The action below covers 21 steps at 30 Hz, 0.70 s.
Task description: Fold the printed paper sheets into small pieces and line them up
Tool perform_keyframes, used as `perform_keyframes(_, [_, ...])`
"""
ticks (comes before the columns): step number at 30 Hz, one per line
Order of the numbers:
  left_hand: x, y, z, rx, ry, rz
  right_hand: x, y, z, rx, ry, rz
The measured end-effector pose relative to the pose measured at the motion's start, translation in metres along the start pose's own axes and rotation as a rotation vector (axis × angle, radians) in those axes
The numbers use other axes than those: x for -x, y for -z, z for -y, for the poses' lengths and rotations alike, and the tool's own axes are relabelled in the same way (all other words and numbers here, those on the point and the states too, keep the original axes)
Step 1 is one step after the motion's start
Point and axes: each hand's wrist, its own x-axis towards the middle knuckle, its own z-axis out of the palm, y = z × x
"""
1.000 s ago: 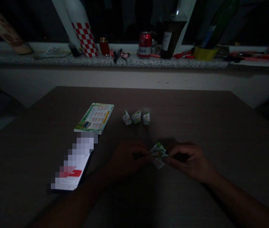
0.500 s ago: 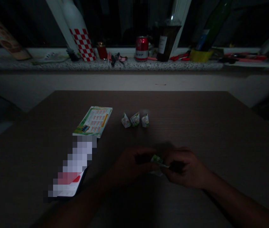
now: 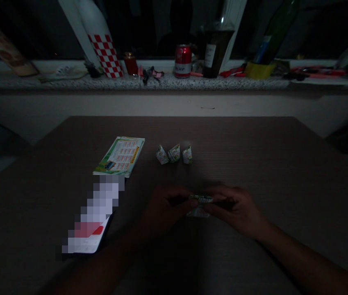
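A small folded piece of printed paper (image 3: 199, 212), green and white, is held between my two hands low over the table. My left hand (image 3: 169, 207) pinches its left side with thumb and fingers. On the right side, my right hand (image 3: 233, 207) grips it the same way, thumb in front. Beyond the hands stand three small folded paper pieces, the left one (image 3: 162, 155), the middle one (image 3: 174, 153) and the right one (image 3: 187, 155). To the left lies a stack of printed paper sheets (image 3: 121, 155) with a calendar-like grid on top.
A phone (image 3: 92, 241) with a lit, partly blurred screen lies left of my hands on the brown table (image 3: 253, 143). Behind, the granite sill (image 3: 161, 85) carries a checkered bottle (image 3: 106, 53), a red can (image 3: 183, 61), a dark bottle (image 3: 213, 55) and a yellow holder (image 3: 259, 70).
Both hands have shifted slightly, and the paper between them now sits more level, with a straight folded upper edge. The right thumb has moved up and left. The other things stay put.
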Motion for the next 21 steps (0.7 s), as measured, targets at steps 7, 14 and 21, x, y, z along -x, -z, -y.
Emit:
perform_keyframes(7, [0.003,-0.002,-0.002,-0.198,-0.090,-0.007,-0.002,-0.001,-0.002,-0.020,0.039,-0.015])
perform_keyframes(14, [0.004,-0.002,-0.009,-0.231,-0.162,0.013,-0.001,0.001,0.004,-0.039,0.021,0.007])
perform_keyframes(21, [0.004,-0.003,-0.013,-0.258,-0.170,-0.004,-0.001,0.001,0.008,-0.081,-0.054,0.056])
